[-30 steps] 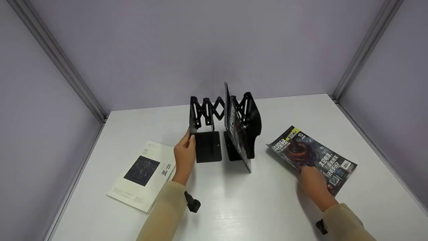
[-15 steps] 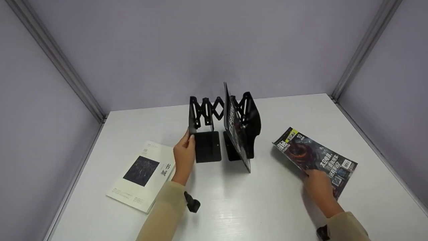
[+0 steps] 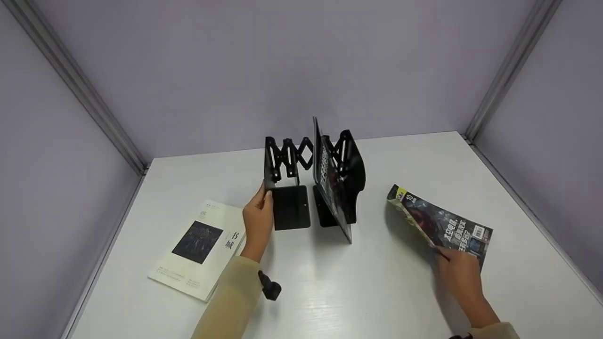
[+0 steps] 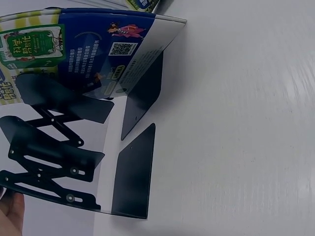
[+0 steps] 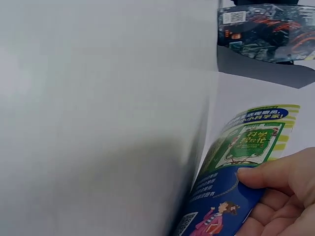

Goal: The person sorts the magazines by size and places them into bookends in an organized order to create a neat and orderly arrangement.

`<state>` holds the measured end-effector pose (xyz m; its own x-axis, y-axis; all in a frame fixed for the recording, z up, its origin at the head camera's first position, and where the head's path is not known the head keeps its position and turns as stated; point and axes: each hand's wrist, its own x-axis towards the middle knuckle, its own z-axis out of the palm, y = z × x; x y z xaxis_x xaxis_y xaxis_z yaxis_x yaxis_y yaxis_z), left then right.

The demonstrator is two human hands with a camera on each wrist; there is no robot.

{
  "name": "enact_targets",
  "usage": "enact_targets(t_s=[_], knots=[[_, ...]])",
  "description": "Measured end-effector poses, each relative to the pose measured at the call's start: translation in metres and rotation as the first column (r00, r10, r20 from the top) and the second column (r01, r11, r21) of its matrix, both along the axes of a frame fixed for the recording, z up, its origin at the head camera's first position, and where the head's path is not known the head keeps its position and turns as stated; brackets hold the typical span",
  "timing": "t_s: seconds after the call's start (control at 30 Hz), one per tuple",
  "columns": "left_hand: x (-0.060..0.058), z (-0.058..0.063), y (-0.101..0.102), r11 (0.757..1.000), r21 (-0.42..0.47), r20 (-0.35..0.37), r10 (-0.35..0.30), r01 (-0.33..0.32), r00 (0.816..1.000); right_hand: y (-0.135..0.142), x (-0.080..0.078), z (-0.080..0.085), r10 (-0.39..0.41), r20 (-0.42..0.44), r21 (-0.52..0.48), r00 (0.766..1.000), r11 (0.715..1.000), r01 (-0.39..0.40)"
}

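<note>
A black expandable bookend (image 3: 290, 207) with scissor links stands toward the back of the table. My left hand (image 3: 258, 221) holds its left end plate, thumb on the near side. One magazine (image 3: 335, 188) leans upright inside it toward the right end; its blue and yellow back cover shows in the left wrist view. On the right, my right hand (image 3: 459, 275) grips a second magazine (image 3: 447, 226) by its near long edge. That edge is lifted and the cover bends. In the right wrist view the thumb (image 5: 261, 178) presses on this magazine's blue back cover.
A cream book (image 3: 200, 249) with a dark square picture lies flat at the left, beside the left forearm. The white table (image 3: 330, 292) is bounded by a pale back wall (image 3: 301, 70) and side walls with grey metal posts.
My right hand has drawn slightly toward the front and right, tilting up the magazine's near edge so its underside shows. The left hand stays on the bookend.
</note>
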<state>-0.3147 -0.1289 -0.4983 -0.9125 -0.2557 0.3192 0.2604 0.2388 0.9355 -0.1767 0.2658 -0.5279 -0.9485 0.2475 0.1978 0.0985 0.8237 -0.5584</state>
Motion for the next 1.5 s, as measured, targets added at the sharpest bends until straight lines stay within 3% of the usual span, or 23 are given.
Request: enact_targets(t_s=[0.27, 0.6, 0.9, 1.17, 1.5], knots=[[0.001, -0.001, -0.001, 1.000, -0.003, 0.011, 0.012, -0.012, 1.000, -0.008, 0.010, 0.009, -0.055, -0.030, -0.063, 0.998, 0.997, 0.053], [0.001, 0.000, 0.000, 1.000, 0.015, 0.013, 0.004, -0.004, 1.000, -0.017, 0.022, 0.013, -0.152, -0.024, -0.195, 0.988, 0.970, 0.145], [-0.001, -0.001, 0.001, 1.000, 0.001, 0.024, 0.009, -0.009, 1.000, -0.027, 0.033, 0.019, -0.211, -0.073, -0.226, 0.975, 0.955, 0.190], [0.001, 0.001, 0.000, 1.000, -0.016, 0.012, 0.005, -0.005, 1.000, -0.038, 0.043, 0.025, -0.303, -0.214, -0.362, 0.929, 0.907, 0.213], [0.000, 0.001, -0.001, 1.000, -0.008, 0.020, 0.008, -0.008, 1.000, -0.051, 0.052, 0.036, -0.369, -0.125, -0.501, 0.921, 0.825, 0.263]])
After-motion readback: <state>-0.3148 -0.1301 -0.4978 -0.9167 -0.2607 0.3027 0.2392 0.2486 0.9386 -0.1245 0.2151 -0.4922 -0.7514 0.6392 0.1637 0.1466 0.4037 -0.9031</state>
